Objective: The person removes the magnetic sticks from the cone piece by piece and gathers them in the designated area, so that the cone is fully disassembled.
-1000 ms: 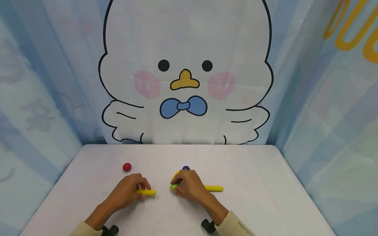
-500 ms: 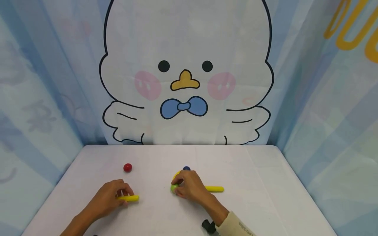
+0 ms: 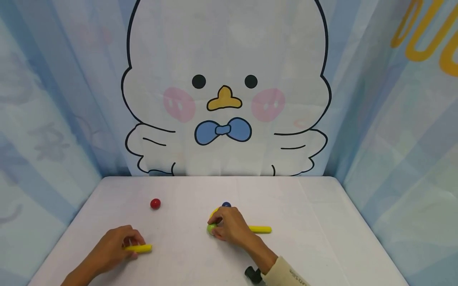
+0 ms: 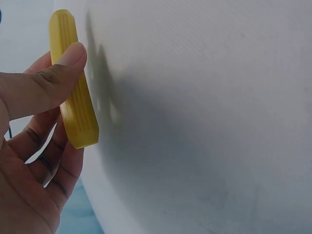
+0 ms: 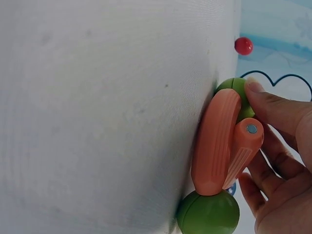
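Observation:
My left hand (image 3: 114,246) pinches a short yellow rod (image 3: 142,248) at the table's left front. In the left wrist view the rod (image 4: 73,122) has ribbed sides, the thumb in front and fingers behind. At the middle of the table, my right hand (image 3: 230,226) grips a green ball (image 3: 211,229). The right wrist view shows my thumb on that ball (image 5: 233,85), with a curved coral rod (image 5: 214,151) between it and a second green ball (image 5: 209,212). Beside it, another coral rod (image 5: 246,141) has a round silvery disc in its end.
A red ball (image 3: 155,204) lies at the back left. Beyond my right hand are a blue ball (image 3: 226,204) and part of a yellow piece (image 3: 213,212). Another yellow rod (image 3: 261,229) extends right of the hand on the white table (image 3: 304,254).
My left hand has moved left and toward the front edge, carrying the yellow rod away from the middle pieces. My right hand has stayed in place on the green ball.

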The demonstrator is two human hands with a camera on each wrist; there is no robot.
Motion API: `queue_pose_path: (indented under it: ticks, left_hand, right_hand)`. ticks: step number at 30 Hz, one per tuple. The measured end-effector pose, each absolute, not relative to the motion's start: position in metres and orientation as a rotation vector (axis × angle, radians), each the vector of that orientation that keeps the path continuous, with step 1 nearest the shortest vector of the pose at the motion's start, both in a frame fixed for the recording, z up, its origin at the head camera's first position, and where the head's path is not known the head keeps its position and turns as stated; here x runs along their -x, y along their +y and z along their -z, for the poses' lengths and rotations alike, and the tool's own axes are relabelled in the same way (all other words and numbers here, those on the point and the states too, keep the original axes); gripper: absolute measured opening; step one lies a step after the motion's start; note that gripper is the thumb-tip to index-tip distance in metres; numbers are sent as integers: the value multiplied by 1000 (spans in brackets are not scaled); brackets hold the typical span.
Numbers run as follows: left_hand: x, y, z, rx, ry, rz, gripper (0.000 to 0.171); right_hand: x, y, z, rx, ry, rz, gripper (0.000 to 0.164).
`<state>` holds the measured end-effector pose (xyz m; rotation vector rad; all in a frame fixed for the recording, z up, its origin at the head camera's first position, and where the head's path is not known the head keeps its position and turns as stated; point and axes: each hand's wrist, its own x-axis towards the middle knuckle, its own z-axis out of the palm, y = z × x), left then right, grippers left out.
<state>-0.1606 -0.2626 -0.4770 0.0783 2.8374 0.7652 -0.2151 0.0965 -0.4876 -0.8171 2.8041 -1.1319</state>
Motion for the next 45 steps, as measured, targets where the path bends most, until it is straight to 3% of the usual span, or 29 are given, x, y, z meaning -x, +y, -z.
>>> queue_pose_path:
  ticks: [23,36,45]
  left_hand:
    - [160,-256,473,-70,2807,-758,33]
    - [159,-212,458,-393,2897,-883,32]
    - [164,-164,455,-426,2943,-975,29]
  right_hand:
    - [215,97,486,825,2783,1136,20]
    - [219,103,478,717,2731,1240,20]
    - [231,118,470,659,2741,1353,20]
